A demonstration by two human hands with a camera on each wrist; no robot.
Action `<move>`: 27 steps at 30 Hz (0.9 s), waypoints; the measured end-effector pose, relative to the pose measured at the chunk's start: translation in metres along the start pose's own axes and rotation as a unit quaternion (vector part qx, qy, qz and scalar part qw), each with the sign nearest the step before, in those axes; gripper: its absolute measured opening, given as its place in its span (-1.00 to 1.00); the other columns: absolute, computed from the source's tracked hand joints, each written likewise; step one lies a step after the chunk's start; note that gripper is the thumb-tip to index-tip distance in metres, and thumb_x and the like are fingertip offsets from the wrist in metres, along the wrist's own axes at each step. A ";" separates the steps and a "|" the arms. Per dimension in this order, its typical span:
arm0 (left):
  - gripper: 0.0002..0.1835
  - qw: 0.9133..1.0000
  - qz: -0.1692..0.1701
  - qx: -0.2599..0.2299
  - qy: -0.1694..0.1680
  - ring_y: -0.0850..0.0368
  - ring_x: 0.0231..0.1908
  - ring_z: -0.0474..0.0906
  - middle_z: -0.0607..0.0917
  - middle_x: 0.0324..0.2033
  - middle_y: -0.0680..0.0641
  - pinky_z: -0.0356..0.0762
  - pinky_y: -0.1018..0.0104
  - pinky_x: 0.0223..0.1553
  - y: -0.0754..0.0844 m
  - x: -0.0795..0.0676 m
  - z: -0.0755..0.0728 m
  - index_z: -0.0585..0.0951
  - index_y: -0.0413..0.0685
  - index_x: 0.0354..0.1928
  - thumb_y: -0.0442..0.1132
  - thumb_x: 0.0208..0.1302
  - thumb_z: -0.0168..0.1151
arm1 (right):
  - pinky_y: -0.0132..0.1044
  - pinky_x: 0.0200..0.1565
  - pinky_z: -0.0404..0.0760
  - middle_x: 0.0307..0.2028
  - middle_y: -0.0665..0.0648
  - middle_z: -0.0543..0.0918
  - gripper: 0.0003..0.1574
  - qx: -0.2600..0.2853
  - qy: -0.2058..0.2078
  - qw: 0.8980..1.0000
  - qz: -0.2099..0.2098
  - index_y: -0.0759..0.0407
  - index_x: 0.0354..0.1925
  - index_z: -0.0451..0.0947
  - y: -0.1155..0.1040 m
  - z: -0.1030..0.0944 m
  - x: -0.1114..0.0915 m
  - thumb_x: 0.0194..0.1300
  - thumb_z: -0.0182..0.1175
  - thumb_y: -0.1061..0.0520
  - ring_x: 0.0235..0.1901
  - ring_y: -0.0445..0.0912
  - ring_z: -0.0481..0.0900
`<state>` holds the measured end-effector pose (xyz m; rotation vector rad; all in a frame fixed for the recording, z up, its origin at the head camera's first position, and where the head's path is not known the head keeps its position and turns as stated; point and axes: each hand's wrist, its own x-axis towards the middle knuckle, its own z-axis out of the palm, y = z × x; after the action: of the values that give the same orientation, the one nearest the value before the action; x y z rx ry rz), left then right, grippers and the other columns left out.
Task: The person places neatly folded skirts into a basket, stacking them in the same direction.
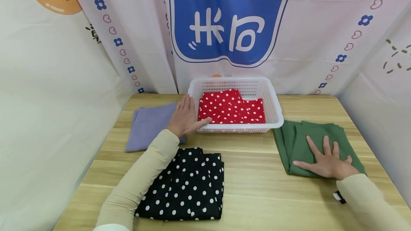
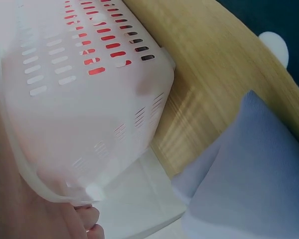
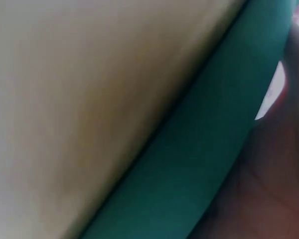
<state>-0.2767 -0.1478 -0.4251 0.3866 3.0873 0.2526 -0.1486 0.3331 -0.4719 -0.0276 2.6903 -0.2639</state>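
My left hand rests on the near left corner of a white plastic basket, its fingers straight along the left rim and the thumb over the front edge. Folded inside the basket lies a red cloth with white dots. In the left wrist view the slotted basket wall stands beside that hand. My right hand presses with spread fingers on a folded green cloth to the right of the basket. The green cloth's edge fills the middle of the right wrist view.
A folded purple cloth lies left of the basket, partly behind my left hand. Nearer to me, a folded black cloth with white dots lies partly under my left forearm. The wooden table ends at a printed curtain behind the basket.
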 end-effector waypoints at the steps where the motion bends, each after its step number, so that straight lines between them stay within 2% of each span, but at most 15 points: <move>1: 0.28 1.000 0.001 0.000 -0.001 -0.16 0.54 -0.33 -0.24 0.53 -0.27 -0.19 -0.07 0.55 0.000 0.000 0.000 -0.19 -0.29 0.51 0.62 0.09 -0.21 | 0.82 -0.12 -0.24 0.39 0.62 -0.56 0.41 0.001 0.000 1.000 0.001 -0.15 0.50 -0.61 -0.002 0.003 -0.005 0.07 -0.14 -0.74 0.28 0.73 -0.43; 7: 0.28 1.000 0.003 0.001 -0.004 -0.17 0.54 -0.33 -0.25 0.53 -0.28 -0.19 -0.07 0.55 0.001 0.000 0.000 -0.20 -0.29 0.51 0.62 0.09 -0.22 | 0.82 -0.14 -0.26 0.40 0.59 -0.57 0.42 0.005 0.009 1.000 0.006 -0.16 0.50 -0.59 -0.016 0.021 -0.032 0.05 -0.13 -0.74 0.30 0.70 -0.44; 15: 0.26 1.000 0.000 -0.001 -0.010 -0.17 0.54 -0.36 -0.26 0.53 -0.27 -0.22 -0.08 0.55 0.001 0.000 -0.002 -0.21 -0.28 0.51 0.60 0.11 -0.20 | 0.83 -0.16 -0.28 0.37 0.66 -0.58 0.45 0.008 0.002 1.000 0.012 -0.10 0.50 -0.62 -0.047 0.031 -0.040 0.03 -0.19 -0.77 0.25 0.75 -0.49; 21: 0.26 1.000 0.000 -0.005 -0.017 -0.17 0.54 -0.38 -0.29 0.53 -0.27 -0.24 -0.09 0.55 0.000 0.001 0.000 -0.23 -0.28 0.51 0.59 0.12 -0.18 | 0.82 -0.16 -0.26 0.38 0.67 -0.53 0.52 -0.003 0.003 1.000 0.011 -0.01 0.53 -0.50 -0.096 0.046 -0.041 -0.05 -0.25 -0.83 0.26 0.75 -0.47; 27: 0.27 1.000 -0.001 -0.005 -0.014 -0.16 0.54 -0.36 -0.26 0.53 -0.25 -0.23 -0.08 0.55 0.001 0.004 0.001 -0.21 -0.27 0.51 0.61 0.09 -0.19 | 0.81 -0.11 -0.11 0.42 0.66 -0.36 0.55 -0.032 0.039 0.999 -0.003 0.05 0.55 -0.29 -0.153 0.057 -0.036 -0.11 -0.26 -0.86 0.31 0.71 -0.34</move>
<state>-0.2799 -0.1459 -0.4262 0.3836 3.0570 0.2605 -0.0953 0.1748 -0.4783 -0.0443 2.7763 -0.1851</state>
